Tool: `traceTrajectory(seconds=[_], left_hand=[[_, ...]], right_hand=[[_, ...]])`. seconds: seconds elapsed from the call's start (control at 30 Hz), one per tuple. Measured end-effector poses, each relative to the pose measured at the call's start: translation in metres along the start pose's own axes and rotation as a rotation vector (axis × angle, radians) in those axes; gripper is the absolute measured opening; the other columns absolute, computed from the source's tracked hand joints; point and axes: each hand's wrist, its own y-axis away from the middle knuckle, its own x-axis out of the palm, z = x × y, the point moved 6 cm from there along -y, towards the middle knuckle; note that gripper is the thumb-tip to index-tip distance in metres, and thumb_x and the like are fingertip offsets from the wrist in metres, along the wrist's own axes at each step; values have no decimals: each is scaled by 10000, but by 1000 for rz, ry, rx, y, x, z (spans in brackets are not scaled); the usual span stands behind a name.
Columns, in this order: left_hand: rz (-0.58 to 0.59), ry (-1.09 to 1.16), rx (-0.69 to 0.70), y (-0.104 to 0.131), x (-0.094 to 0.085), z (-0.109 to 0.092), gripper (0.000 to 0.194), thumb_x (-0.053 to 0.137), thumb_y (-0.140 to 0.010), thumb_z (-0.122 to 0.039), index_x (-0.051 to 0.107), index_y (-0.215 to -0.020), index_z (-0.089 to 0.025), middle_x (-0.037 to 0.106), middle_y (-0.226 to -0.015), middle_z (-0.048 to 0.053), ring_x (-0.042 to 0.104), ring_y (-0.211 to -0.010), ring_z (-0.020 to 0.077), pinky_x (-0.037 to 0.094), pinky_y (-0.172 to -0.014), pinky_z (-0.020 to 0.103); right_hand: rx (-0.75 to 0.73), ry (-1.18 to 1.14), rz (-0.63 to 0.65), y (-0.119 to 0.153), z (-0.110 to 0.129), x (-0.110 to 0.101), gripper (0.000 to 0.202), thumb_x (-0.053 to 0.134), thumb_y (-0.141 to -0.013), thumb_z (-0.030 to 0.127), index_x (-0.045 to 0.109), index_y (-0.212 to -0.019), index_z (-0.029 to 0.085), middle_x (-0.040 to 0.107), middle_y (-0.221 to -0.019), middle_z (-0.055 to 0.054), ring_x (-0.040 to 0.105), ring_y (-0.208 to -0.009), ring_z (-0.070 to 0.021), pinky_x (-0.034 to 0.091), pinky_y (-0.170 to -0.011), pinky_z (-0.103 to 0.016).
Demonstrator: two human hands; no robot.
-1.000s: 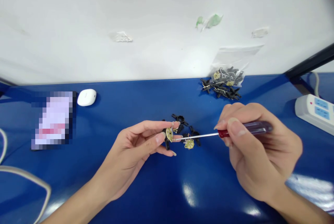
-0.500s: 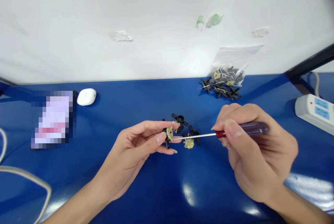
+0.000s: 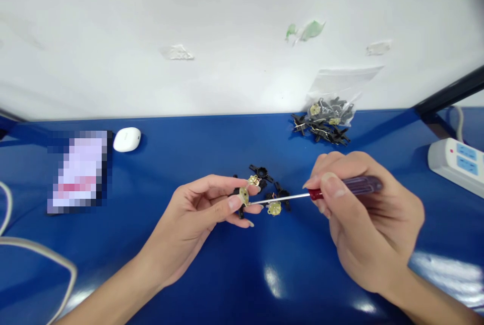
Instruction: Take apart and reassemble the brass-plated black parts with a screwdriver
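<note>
My left hand [image 3: 207,206] pinches a small black part with a round brass-coloured plate [image 3: 244,195] between thumb and fingers. In my right hand [image 3: 363,214] is a screwdriver [image 3: 346,187] with a dark purple and red handle, its shaft pointing left. The screwdriver's tip meets the lower right edge of the brass-coloured plate. Just beyond my left fingertips, on the blue table [image 3: 212,148], lie more black pieces [image 3: 260,172] and another round brass-coloured piece [image 3: 274,208].
A clear bag [image 3: 333,98] of similar parts stands behind a pile of black pieces [image 3: 327,132]. A white case [image 3: 127,140] and a blurred-out phone [image 3: 81,168] lie at the left, near a pale cable [image 3: 45,249]. On the right is a power strip [image 3: 457,163].
The held part has tilted and shifted slightly left and down in my left hand. My right hand and the screwdriver have moved slightly left, with the tip still at the plate's edge.
</note>
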Motion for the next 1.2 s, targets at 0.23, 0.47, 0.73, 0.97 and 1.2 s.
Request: traceTrajectory(seconds=[0.23,0.47,0.73,0.97,1.2], left_hand=[[-9,13,-12,1,0,0,125,919,-1031,-160,960,-1116,-242,942,-1174,75,918,-963,213,759,-777,219],[-2,26,-18,2,0,0,118,919,-1035,-175,960,-1117,-249,945,-1183,82,921,-973,214,761,-781,215],[-20,-9,-17,0,-1,1,113,916,-1037,-172,960,-1109,-247,943,-1176,72,918,-970,211,760,-780,217],[-57,-75,9,0,-4,-3,101,945,-1013,-200,964,-1099,-249,940,-1189,81,916,-969,224,761,-773,224],[-57,-68,0,0,-4,-4,104,946,-1011,-202,965,-1104,-246,944,-1181,94,921,-953,232,766,-761,227]], right_hand=[[72,30,-5,3,-1,-2,188,757,-1115,234,826,-941,248,696,-767,-15,596,-662,-162,487,-562,-332],[56,83,-32,-1,0,-6,224,853,-1056,256,795,-840,260,616,-644,14,533,-581,-161,458,-547,-371],[84,229,-35,1,5,-7,158,889,-1022,222,799,-905,277,629,-665,37,507,-555,-139,421,-536,-358],[60,246,190,-4,3,-9,198,666,-1155,268,828,-1041,287,717,-770,1,587,-543,-142,482,-507,-328],[191,172,334,-18,-14,-14,108,702,-1157,272,780,-1229,292,665,-718,52,624,-561,-117,508,-544,-252]])
